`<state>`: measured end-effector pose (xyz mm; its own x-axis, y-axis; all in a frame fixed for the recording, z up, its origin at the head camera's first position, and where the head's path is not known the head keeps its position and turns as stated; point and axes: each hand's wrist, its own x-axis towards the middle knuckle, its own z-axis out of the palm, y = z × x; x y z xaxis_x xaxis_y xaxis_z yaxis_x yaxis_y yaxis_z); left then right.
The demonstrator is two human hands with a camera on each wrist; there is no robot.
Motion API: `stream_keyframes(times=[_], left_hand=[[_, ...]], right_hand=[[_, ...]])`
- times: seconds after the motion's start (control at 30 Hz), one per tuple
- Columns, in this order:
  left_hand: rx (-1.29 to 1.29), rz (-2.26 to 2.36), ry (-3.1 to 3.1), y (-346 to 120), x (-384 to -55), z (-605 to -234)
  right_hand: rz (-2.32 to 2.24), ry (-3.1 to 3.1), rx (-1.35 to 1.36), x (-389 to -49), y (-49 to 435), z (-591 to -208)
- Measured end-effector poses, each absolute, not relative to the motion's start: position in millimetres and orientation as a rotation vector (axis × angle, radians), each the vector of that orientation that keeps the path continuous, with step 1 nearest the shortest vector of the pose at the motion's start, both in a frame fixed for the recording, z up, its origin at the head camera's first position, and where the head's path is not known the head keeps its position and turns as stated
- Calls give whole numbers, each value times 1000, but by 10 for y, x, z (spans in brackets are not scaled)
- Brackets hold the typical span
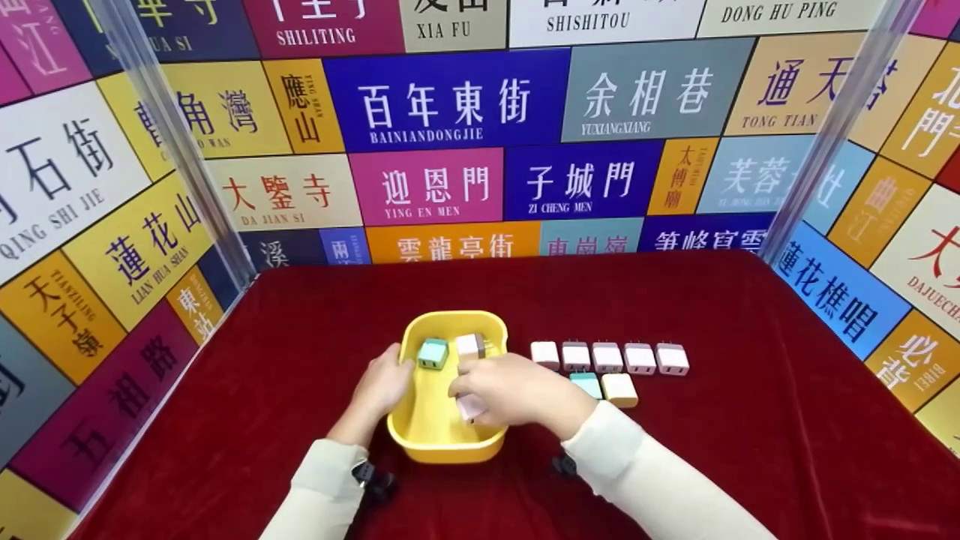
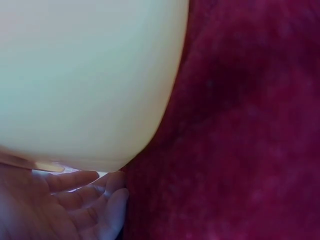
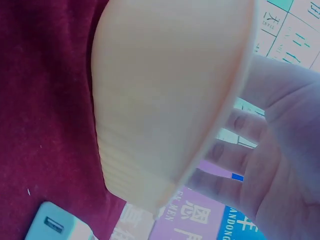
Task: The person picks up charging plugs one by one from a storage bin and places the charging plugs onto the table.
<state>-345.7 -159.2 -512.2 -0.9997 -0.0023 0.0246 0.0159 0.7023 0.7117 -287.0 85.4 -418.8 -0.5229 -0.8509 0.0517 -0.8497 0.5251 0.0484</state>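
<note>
A yellow plastic basin [image 1: 448, 452] sits on the red cloth. My left hand [image 1: 385, 381] grips its left rim; in the left wrist view those fingers [image 2: 85, 200] lie along the basin's outer side. Reaching over the right rim, my right hand [image 1: 510, 390] holds a white USB charger [image 1: 471, 407] low inside the basin. That charger is partly covered by the fingers. Farther back in the basin lie a teal charger [image 1: 433, 354] and a white and grey charger [image 1: 470, 346]. The right wrist view shows the basin's wall [image 3: 160, 90] with my right fingers beyond its rim.
Right of the basin, several white chargers [image 1: 607, 358] stand in a row, prongs pointing away. In front of them are a teal charger [image 1: 586, 385] and a pale yellow charger [image 1: 620, 390]. Panels with printed place names [image 1: 450, 97] surround the cloth-covered table [image 1: 712, 450].
</note>
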Motion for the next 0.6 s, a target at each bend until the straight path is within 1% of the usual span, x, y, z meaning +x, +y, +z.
stream_keyframes(times=[0.07,0.13,0.3,0.6], left_hand=[[-26,-1207,-2871,-1600,-3471,-5141],[-12,-1208,-2857,-1551,-3373,-5017],[-10,-1198,-2834,-1602,-3505,-5181],[1,-1218,-2838,-1581,-3413,-5062]], right_hand=[[-25,-2672,1501,-2855,873,-4176],[-20,-2673,1497,-2837,888,-4164],[8,-2670,1476,-2810,932,-4110],[97,-2657,1426,-2828,1122,-4021]])
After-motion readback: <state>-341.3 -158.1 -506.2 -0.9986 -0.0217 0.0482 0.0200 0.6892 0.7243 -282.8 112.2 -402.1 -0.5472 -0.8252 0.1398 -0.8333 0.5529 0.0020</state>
